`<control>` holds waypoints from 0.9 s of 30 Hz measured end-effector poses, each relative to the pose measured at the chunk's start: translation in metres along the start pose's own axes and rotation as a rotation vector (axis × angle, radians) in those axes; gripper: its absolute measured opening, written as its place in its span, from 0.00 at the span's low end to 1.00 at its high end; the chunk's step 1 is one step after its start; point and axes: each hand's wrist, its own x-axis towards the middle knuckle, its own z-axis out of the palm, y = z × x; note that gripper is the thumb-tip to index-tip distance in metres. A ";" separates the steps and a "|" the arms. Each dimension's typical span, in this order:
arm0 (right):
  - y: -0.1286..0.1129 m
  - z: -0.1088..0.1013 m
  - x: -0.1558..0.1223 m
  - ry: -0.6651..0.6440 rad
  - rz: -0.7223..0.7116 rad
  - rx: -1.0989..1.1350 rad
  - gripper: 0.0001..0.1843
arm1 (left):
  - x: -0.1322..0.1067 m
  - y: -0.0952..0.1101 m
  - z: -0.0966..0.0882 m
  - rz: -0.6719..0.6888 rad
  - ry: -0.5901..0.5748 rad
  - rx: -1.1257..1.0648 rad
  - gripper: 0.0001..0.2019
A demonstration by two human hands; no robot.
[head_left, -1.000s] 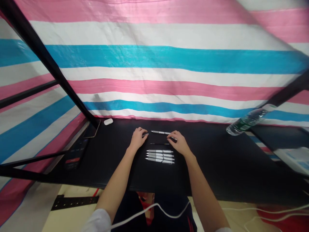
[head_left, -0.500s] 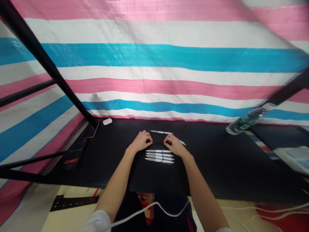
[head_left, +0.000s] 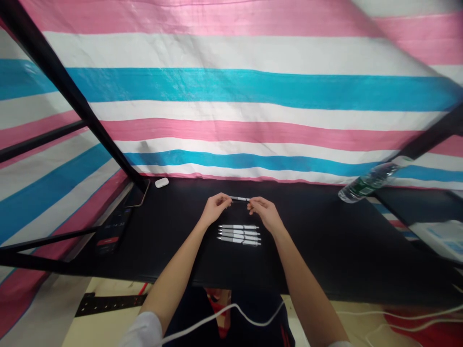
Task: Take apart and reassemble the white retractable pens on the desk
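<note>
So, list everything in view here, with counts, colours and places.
White pens: four, white, side by side on the tabletop.
Held pen: one, white and dark, between the hands.
Tabletop: one, black, under everything.
Earbud case: one, white, back left.
Phone: one, dark, back left corner.
Water bottle: one, clear, green label, far right, tilted.
Striped tarp: one, pink, white and blue, behind the tabletop.
Hands: left hand, right hand: two, bare, above the white pens.

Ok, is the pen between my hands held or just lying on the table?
Held: the left hand and right hand pinch the pen at its ends. Whether it clears the table, I cannot tell.
</note>
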 end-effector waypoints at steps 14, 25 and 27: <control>0.006 0.002 0.001 0.017 0.022 0.248 0.15 | 0.002 -0.004 0.006 -0.114 0.069 -0.250 0.13; 0.011 -0.016 0.012 0.149 -0.030 0.278 0.16 | 0.006 0.000 -0.004 -0.108 0.285 -0.293 0.18; 0.012 -0.019 0.013 0.165 -0.041 0.245 0.16 | 0.006 0.001 -0.005 -0.110 0.288 -0.297 0.18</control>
